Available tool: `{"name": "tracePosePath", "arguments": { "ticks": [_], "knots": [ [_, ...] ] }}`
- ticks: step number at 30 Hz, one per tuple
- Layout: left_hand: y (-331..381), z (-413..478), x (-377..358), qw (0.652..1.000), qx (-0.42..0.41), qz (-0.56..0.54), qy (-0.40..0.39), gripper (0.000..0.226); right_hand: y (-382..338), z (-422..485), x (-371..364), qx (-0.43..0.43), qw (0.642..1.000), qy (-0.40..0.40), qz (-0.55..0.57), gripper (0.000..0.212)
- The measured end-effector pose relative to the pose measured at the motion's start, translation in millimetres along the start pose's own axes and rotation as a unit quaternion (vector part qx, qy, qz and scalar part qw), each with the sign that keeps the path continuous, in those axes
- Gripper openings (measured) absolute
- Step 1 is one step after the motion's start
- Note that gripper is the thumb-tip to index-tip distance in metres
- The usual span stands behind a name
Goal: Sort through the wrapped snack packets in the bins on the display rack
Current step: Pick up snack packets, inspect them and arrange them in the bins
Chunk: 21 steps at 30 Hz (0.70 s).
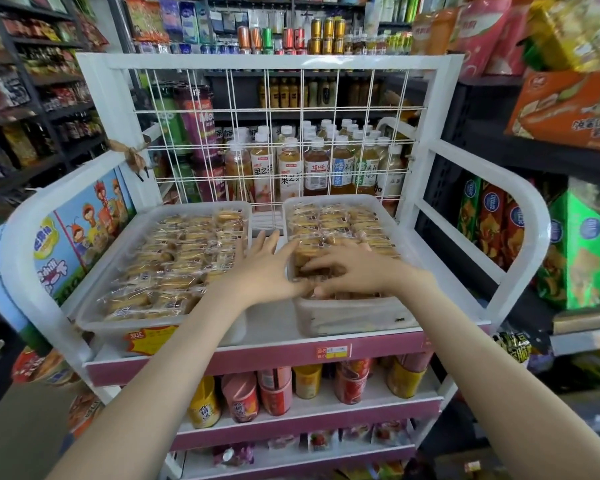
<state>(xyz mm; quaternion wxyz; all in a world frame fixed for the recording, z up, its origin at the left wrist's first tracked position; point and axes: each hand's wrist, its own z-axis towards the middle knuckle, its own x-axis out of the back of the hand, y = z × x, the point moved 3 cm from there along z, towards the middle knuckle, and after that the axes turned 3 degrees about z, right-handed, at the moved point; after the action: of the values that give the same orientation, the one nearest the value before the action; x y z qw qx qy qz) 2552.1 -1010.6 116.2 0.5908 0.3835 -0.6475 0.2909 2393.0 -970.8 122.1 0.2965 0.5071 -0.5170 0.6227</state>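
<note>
A white display rack (442, 98) carries two translucent plastic bins side by side on its top shelf. The left bin (94, 323) and the right bin (343, 318) are both filled with clear-wrapped snack packets of golden cake, those on the left (174, 258) lying in rough rows and those on the right (340, 216) stacked toward the back.

The left hand (264, 271) is released, its fingers straight and spread over the gap between the bins, reaching toward the near-left corner of the right bin. The right hand (361, 268) lies palm down on the packets at the front of the right bin, fingers spread and bent. Whether it grasps a packet cannot be told.

Bottled teas (314, 168) stand behind the rack's wire grid (284, 109).
</note>
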Motion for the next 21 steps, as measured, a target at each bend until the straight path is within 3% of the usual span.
{"name": "tracePosePath", "arguments": {
  "ticks": [2,4,8,17,19,21],
  "knots": [
    [-0.1,3.6,-2.2,1.0,0.014,0.009,-0.025,0.094,7.1,-0.1,14.1,0.009,0.992,0.104,0.072,0.034],
    [-0.1,6.2,-2.9,0.999,0.018,0.014,-0.044,0.093,16.3,7.6,22.2,-0.02,0.984,0.164,0.065,0.029],
    [-0.4,7.0,-4.1,0.998,0.008,0.012,-0.055,0.092,22.2,33.3,13.2,-0.087,0.99,0.103,-0.045,0.033],
    [2.2,-1.6,-5.1,1.0,-0.019,-0.006,0.001,0.084,16.3,51.2,3.7,-0.061,0.982,0.088,-0.154,0.035],
    [3.5,-2.4,-5.3,0.999,-0.028,-0.021,0.019,0.084,20.6,49.5,6.4,-0.055,0.988,0.112,-0.094,0.026],
    [3.5,-3.0,-6.7,0.998,-0.033,-0.047,0.037,0.085,24.1,43.0,14.0,-0.07,0.986,0.143,0.039,0.021]
  ]
}}
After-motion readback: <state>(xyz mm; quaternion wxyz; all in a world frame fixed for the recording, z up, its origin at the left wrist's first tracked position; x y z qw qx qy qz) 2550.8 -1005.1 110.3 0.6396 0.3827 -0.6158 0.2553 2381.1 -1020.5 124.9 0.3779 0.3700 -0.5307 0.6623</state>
